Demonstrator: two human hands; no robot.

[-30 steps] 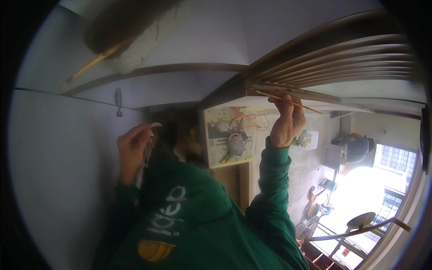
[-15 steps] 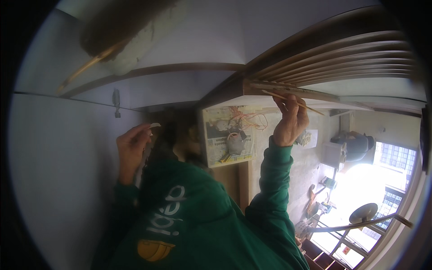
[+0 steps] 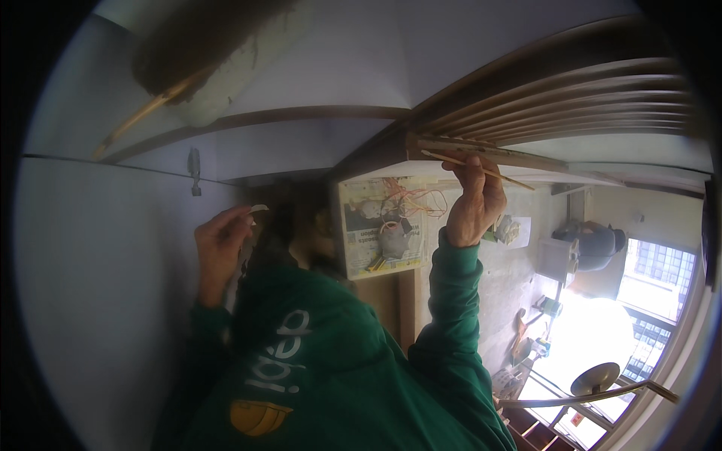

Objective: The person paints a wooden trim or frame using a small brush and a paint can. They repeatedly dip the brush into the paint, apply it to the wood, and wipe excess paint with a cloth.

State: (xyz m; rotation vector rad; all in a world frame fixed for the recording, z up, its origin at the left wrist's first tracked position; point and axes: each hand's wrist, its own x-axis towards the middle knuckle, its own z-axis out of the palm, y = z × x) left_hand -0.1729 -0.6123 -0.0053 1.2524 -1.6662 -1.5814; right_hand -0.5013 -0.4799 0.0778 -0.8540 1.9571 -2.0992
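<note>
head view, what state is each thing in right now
left hand: closed, pinching the scrap
pale scrap: curved, held by fingertips
right hand: closed, gripping the stick
thin stick: held at a slant, one end near the wooden edge; contact unclear
wires: loose, tangled
newspaper: spread out, partly covered
window: bright with glare; open or shut unclear

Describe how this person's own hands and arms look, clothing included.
The left hand and right hand are bare, without gloves. Both arms wear long green sleeves with snug cuffs near the wrists; the left one is in shadow. The matching green top carries pale lettering and a yellow-orange helmet-shaped emblem.
</note>
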